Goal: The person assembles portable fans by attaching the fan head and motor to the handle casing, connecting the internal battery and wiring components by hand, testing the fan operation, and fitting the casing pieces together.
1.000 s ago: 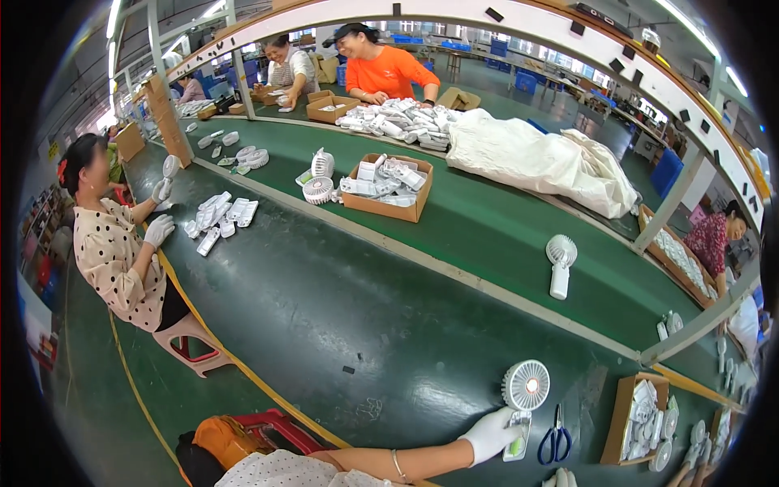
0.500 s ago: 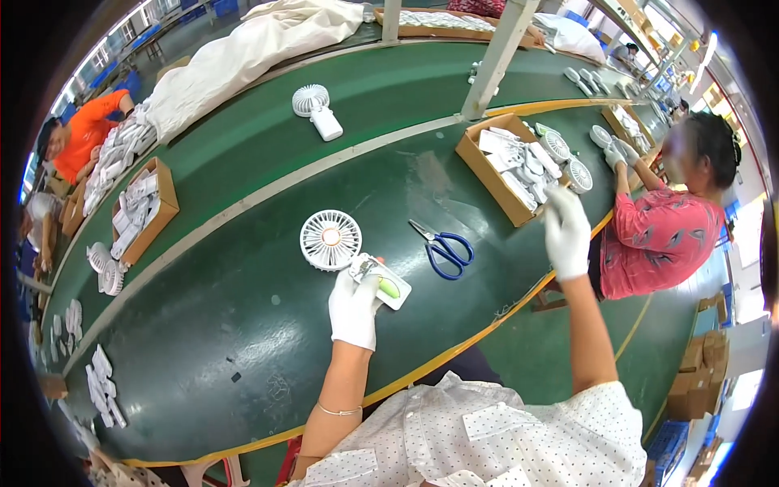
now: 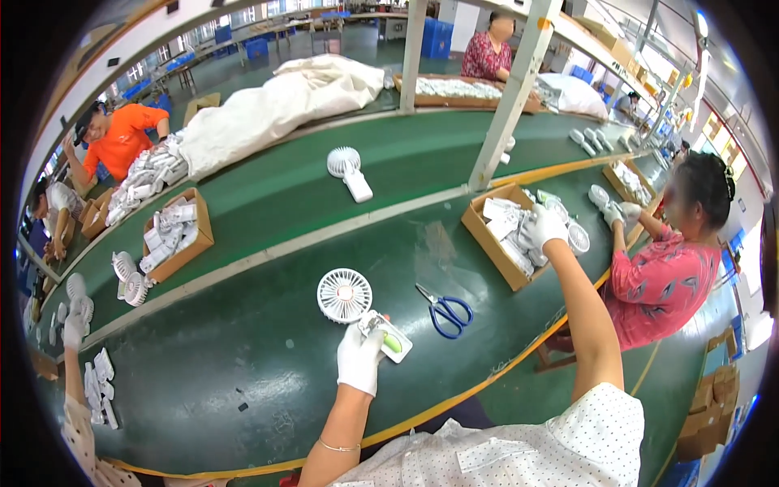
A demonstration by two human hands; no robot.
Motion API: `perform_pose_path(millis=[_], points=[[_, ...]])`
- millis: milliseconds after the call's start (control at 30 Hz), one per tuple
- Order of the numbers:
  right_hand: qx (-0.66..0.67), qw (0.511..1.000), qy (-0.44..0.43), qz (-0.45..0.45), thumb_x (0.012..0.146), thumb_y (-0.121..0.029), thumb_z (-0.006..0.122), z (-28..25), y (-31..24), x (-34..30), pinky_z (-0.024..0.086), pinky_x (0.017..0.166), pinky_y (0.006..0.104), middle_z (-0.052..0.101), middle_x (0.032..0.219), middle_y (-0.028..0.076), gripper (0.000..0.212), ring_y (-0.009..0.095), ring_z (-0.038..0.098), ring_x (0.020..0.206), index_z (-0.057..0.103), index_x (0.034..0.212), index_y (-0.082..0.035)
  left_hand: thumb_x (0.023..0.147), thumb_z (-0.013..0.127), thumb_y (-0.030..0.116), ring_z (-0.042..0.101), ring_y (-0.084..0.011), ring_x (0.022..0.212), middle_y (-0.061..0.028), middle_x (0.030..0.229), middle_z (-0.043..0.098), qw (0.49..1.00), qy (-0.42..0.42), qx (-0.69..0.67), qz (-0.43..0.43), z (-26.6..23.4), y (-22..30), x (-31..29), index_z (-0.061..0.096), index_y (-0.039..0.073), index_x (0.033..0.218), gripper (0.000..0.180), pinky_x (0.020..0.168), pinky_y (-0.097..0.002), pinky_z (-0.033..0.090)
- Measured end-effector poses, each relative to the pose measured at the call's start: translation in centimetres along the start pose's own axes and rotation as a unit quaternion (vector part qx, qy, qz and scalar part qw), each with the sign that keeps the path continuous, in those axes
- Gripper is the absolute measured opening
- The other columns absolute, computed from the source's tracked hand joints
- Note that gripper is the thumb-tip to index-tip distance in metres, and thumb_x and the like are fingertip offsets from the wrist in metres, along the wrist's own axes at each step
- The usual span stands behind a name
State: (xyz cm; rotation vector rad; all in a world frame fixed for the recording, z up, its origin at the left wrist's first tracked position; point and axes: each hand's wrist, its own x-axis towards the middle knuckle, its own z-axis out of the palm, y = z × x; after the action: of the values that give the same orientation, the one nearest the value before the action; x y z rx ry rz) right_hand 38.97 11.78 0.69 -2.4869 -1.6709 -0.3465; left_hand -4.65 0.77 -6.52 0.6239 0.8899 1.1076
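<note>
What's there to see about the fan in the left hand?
The fan is white, seemingly plastic, its round slatted grille facing up around an orange-ringed centre. The handle looks open, showing a green piece inside. The gloved left hand grips it on or just above the table, beside blue-handled cutters.

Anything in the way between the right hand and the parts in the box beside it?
Nothing visible. The right hand is at the open top of the box, over the white parts; whether it touches them, I can't tell. The snips lie off to the left, nearer the fan in the left hand.
</note>
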Motion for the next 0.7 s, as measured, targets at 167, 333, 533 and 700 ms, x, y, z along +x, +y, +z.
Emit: perform_pose_path(millis=[167, 333, 533, 700], points=[[0.043, 0.999, 0.007, -0.007, 0.092, -0.02, 0.054, 0.5, 0.9, -0.2, 0.052, 0.087, 0.0492, 0.068, 0.106, 0.023, 0.035, 0.04, 0.066, 0.101, 0.061, 0.126, -0.015, 0.094, 0.052, -0.001, 0.064, -0.0304, 0.109, -0.0177, 0.124, 0.06, 1.0, -0.002, 0.001, 0.008, 0.5, 0.7, -0.4, 0.046, -0.006, 0.132, 0.039, 0.093, -0.0439, 0.056], [0.155, 0.969, 0.169, -0.091, 0.088, -0.005, 0.058, -4.5, -5.3, -3.8, 0.055, 0.084, 0.0404, 0.069, 0.104, 0.017, 0.048, 0.03, 0.069, 0.093, 0.055, 0.136, -0.007, 0.093, 0.052, -0.001, 0.064, -0.0297, 0.109, -0.0179, 0.124, 0.059, 0.999, 0.02, 0.001, 0.027, 0.2, 1.1, 0.4, 0.046, -0.006, 0.133, 0.04, 0.095, -0.0428, 0.055], [0.667, 0.744, -0.014, -0.031, 0.09, -0.004, 0.06, -0.7, -15.8, -13.4, 0.055, 0.066, 0.0253, 0.061, 0.1, 0.007, 0.063, 0.011, 0.06, 0.079, 0.042, 0.149, 0.0, 0.093, 0.053, 0.002, 0.066, -0.0304, 0.11, -0.0176, 0.122, 0.062, 0.995, 0.039, -0.003, 0.094, -1.1, 2.9, 0.2, 0.049, -0.007, 0.131, 0.039, 0.097, -0.0415, 0.054], [0.605, 0.79, -0.096, 0.03, 0.092, -0.005, 0.062, 1.1, -17.0, -20.1, 0.054, 0.064, 0.0269, 0.067, 0.093, 0.01, 0.056, 0.014, 0.064, 0.071, 0.046, 0.145, 0.001, 0.094, 0.054, 0.003, 0.067, -0.0213, 0.105, -0.014, 0.116, 0.066, 0.985, 0.054, 0.061, 0.15, -1.6, 2.7, 0.1, 0.056, -0.007, 0.124, 0.031, 0.092, -0.0335, 0.054]])
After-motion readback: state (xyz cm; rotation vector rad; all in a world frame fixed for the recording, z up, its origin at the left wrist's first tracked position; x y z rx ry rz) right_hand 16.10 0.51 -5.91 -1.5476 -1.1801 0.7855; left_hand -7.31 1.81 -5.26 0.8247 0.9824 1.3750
